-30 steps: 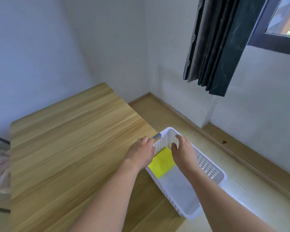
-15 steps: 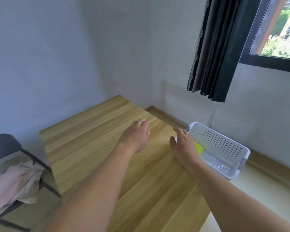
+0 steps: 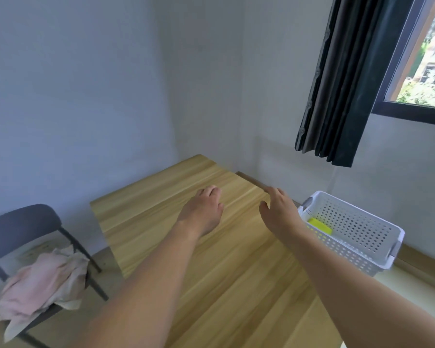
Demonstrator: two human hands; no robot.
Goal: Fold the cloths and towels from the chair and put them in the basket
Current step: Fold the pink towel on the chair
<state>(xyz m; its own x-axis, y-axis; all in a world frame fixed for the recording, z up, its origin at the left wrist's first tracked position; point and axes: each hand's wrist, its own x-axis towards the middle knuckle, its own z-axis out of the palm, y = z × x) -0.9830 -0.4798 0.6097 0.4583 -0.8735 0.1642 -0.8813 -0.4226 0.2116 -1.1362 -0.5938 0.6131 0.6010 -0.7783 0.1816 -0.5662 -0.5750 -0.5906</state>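
On your far left, the dark chair holds a crumpled heap of pink and cream cloths, draped over the seat and hanging off its front edge. Those are what is left to fold, and they sit well apart from both of your hands.

Moving right, the wooden table stretches out in front of you. Your left hand is above the middle of it, fingers loosely curled and holding nothing. Whether it touches the wood or hangs just over it cannot be told from this angle. Your right hand is just beside it, near the table's right edge, fingers relaxed and spread, also holding nothing.

Further right, down on the floor beside the table, stands the white basket. A folded yellow cloth already lies inside it, at the end nearest the table, so at least one piece looks done.

You appear to be between pieces: nothing is on the table, nothing in hand. The next move likely calls for a turn to your left and a reach down to the chair, picking one cloth off the heap rather than dragging the whole pile, then laying it flat on the table for folding.
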